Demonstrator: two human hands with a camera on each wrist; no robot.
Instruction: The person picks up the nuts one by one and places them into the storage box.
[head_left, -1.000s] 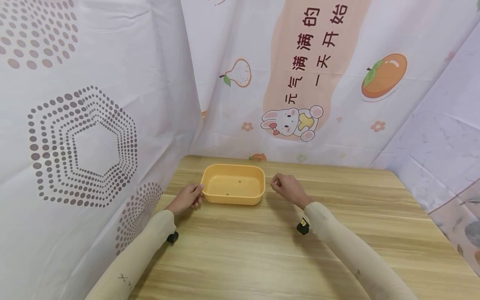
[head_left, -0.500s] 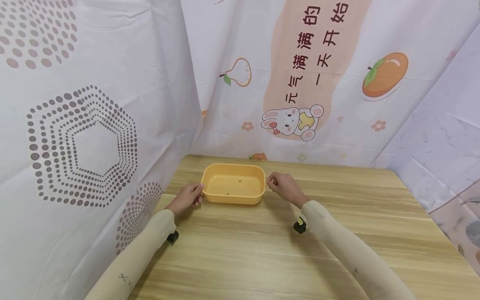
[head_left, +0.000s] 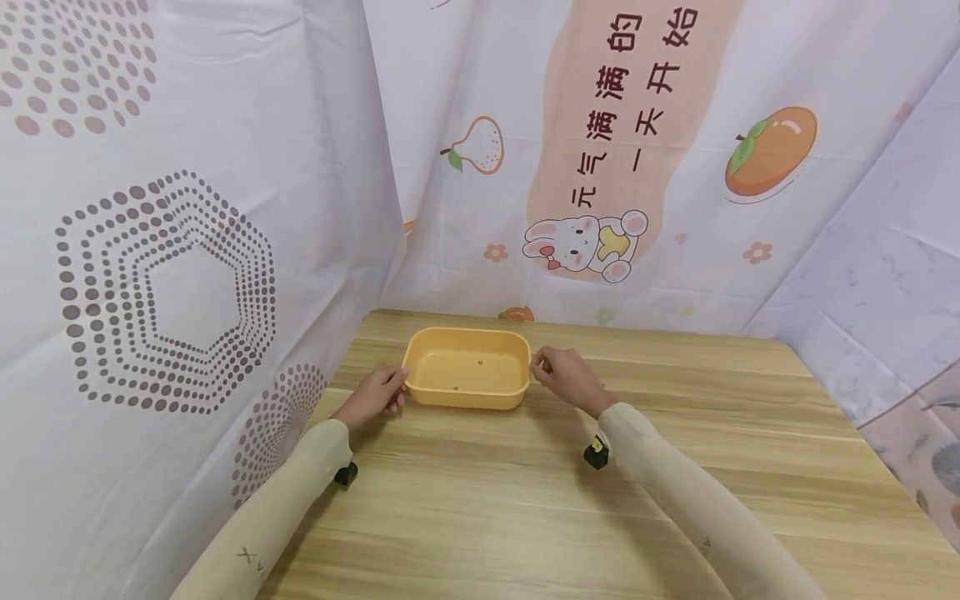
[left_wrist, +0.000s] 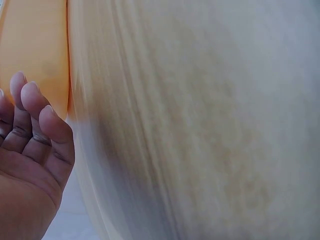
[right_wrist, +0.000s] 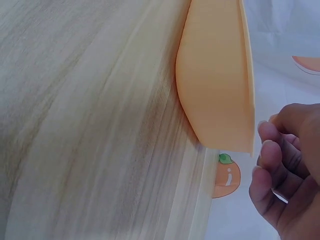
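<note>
A shallow yellow plastic box (head_left: 465,402) with rounded corners stands upright on the wooden table. My left hand (head_left: 373,393) grips its left end, thumb at the rim and fingers curled outside. In the left wrist view the fingertips (left_wrist: 30,95) lie against the box's outer wall (left_wrist: 37,45); the thumb is out of sight there. My right hand (head_left: 572,379) is at the opposite end, fingers curled, thumb close to the index finger. The right wrist view puts these fingers (right_wrist: 270,150) just beside the rim of the wall, with a narrow gap showing and nothing between them.
The wooden table (head_left: 480,508) reaches back to a printed cloth (head_left: 465,233). Another hanging cloth (head_left: 330,233) closes the left side, near my left arm. A pale marbled cloth (head_left: 885,283) hangs on the right. Two tiny dark spots show on the box's floor.
My right hand has moved slightly left, closing most of the gap to the box's right end. The left hand and the box have stayed in place.
</note>
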